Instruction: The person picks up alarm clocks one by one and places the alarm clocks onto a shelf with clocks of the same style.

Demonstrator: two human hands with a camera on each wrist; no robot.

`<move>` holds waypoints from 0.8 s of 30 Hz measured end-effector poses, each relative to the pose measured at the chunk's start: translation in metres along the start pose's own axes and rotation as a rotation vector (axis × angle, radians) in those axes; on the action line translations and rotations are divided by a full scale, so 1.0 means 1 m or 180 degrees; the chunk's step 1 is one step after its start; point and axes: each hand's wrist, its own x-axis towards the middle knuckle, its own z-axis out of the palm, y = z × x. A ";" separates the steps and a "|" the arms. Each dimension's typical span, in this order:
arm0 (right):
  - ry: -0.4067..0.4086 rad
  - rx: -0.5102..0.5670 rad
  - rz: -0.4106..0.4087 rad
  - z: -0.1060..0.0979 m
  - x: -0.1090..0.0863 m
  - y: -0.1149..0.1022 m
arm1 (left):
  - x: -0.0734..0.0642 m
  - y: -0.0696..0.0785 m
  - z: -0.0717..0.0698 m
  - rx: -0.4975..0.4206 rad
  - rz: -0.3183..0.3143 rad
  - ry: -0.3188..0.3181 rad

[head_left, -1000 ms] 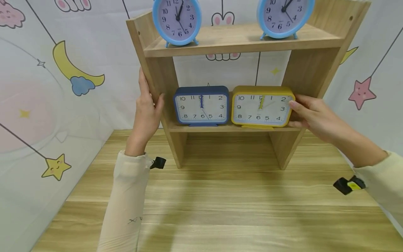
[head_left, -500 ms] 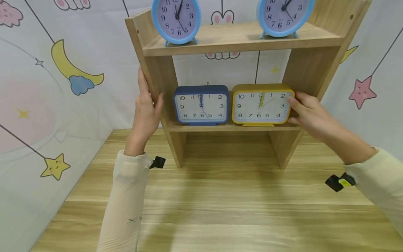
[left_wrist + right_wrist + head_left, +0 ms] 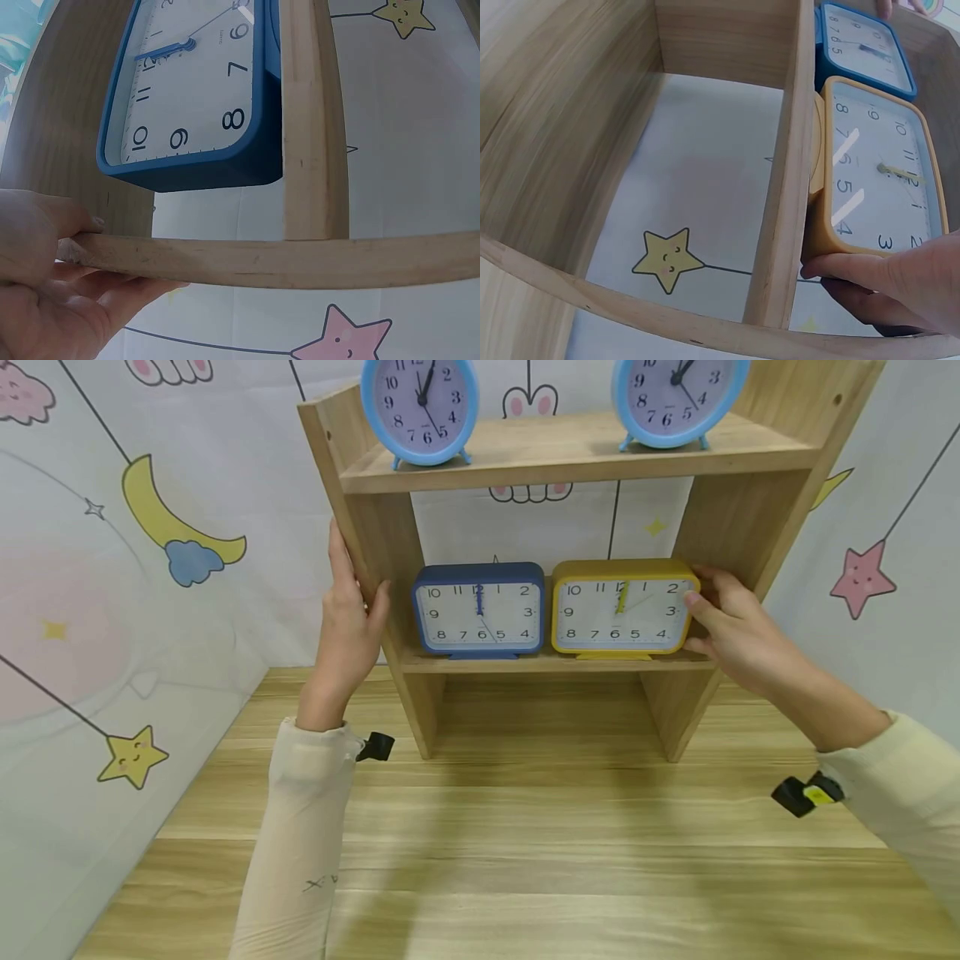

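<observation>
My left hand [image 3: 348, 618] grips the left side panel of a wooden shelf unit [image 3: 360, 539], with the thumb on the inner side and the fingers along the outside. On the middle board, a yellow rectangular clock [image 3: 622, 610] stands upright on its foot. My right hand [image 3: 738, 622] holds that clock by its right end, thumb at the front edge and fingers reaching behind, partly hidden. Just left of it is a blue rectangular clock [image 3: 480, 610], upright, with a narrow gap between the two. In the left wrist view, the blue clock [image 3: 187, 97] stands inside the gripped panel.
Two round light-blue alarm clocks, one on the left [image 3: 422, 410] and one on the right [image 3: 678, 402], stand on the upper board. The unit rests on a wood-grain table [image 3: 525, 860]. Behind and beside it hangs a white patterned curtain [image 3: 225, 460].
The yellow clock has shifted slightly back on its board and now sits straighter, in line with the blue one. My right hand moved a little left with it. My left hand stayed put.
</observation>
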 end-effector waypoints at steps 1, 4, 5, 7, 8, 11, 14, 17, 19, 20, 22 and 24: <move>-0.0001 0.0043 -0.0006 0.000 0.000 0.000 | 0.000 0.000 0.000 0.0003 -0.0003 -0.0006; -0.0008 0.0121 -0.0023 0.000 0.001 0.001 | 0.000 0.000 0.000 -0.0003 -0.0020 -0.0020; -0.0010 0.0160 -0.0030 0.000 0.001 0.001 | 0.000 0.000 0.000 -0.0006 -0.0025 -0.0019; 0.0000 0.0151 -0.0024 0.001 0.002 0.002 | 0.000 0.000 0.000 -0.0013 -0.0037 -0.0021; 0.0012 0.0143 -0.0018 0.001 0.003 0.002 | 0.000 0.000 0.000 -0.0018 -0.0036 -0.0020; 0.0061 0.0025 0.0026 0.002 0.003 0.002 | 0.000 0.000 0.000 -0.0022 -0.0034 -0.0009; 0.0112 -0.0193 0.0016 0.004 0.001 0.002 | -0.001 0.000 0.000 -0.0019 -0.0028 0.0003; 0.0143 -0.0405 -0.0071 0.006 -0.002 0.002 | -0.002 -0.001 0.000 -0.0011 -0.0022 0.0012; 0.0162 -0.0519 -0.0128 0.007 -0.005 0.001 | -0.002 -0.001 0.000 -0.0013 -0.0020 0.0015; 0.0174 -0.0573 -0.0148 0.007 -0.006 0.001 | -0.002 0.000 0.000 -0.0017 -0.0021 0.0013; 0.0200 -0.0713 -0.0202 0.008 -0.010 0.001 | -0.001 0.000 0.000 -0.0015 -0.0020 0.0016; 0.0217 -0.0845 -0.0281 0.010 -0.012 0.002 | -0.001 0.000 0.000 -0.0028 -0.0022 0.0014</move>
